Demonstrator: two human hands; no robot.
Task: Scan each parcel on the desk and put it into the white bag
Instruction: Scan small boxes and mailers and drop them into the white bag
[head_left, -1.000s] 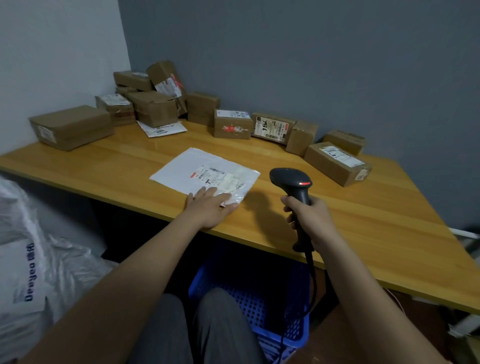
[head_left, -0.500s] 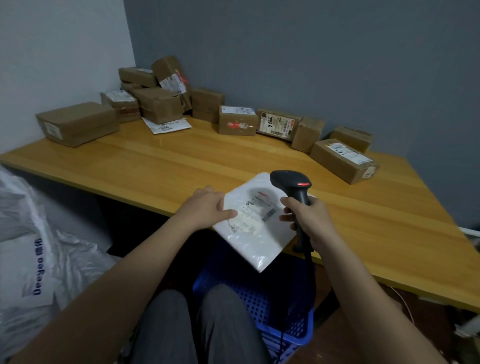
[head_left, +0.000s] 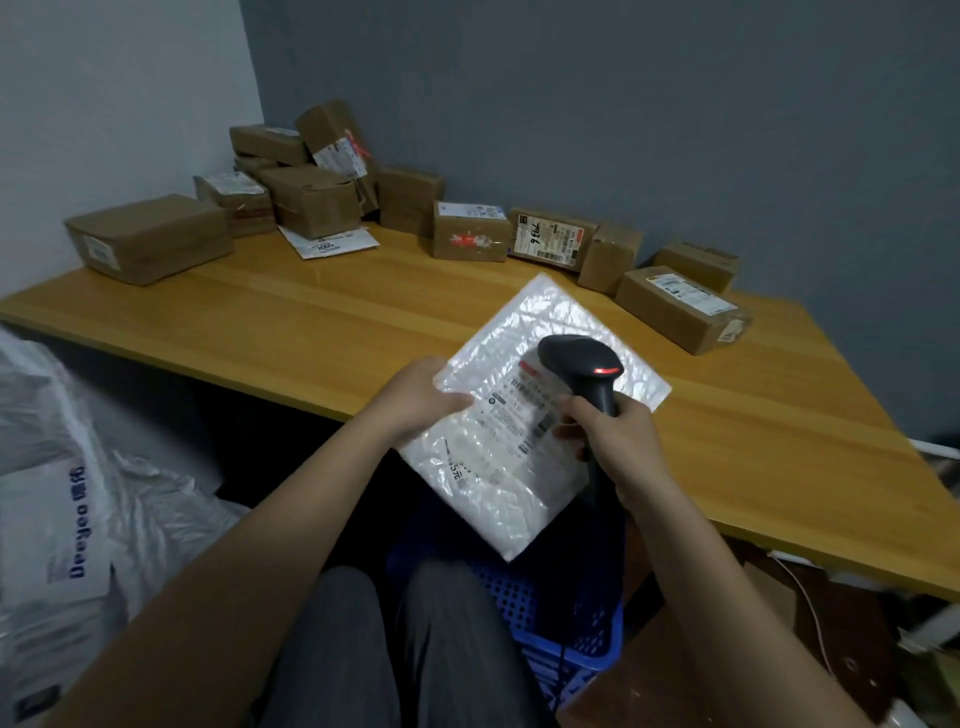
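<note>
My left hand pinches the left edge of a white bubble mailer, held tilted above the front edge of the wooden desk. Its printed label faces up. My right hand grips the handle of a black barcode scanner, whose head with a red light hangs over the label. The white bag with blue lettering sits on the floor at the left. Several brown cardboard parcels lie along the back of the desk.
A blue perforated basket stands under the desk between my knees. A flat white mailer lies beside the stacked boxes at the back left. The scanner's cable drops towards the basket. Grey walls close the desk's back and left.
My left hand has slid the white mailer off the desk and lifted it, turning it under the scanner. The right hand with the scanner has stayed near the same spot.
</note>
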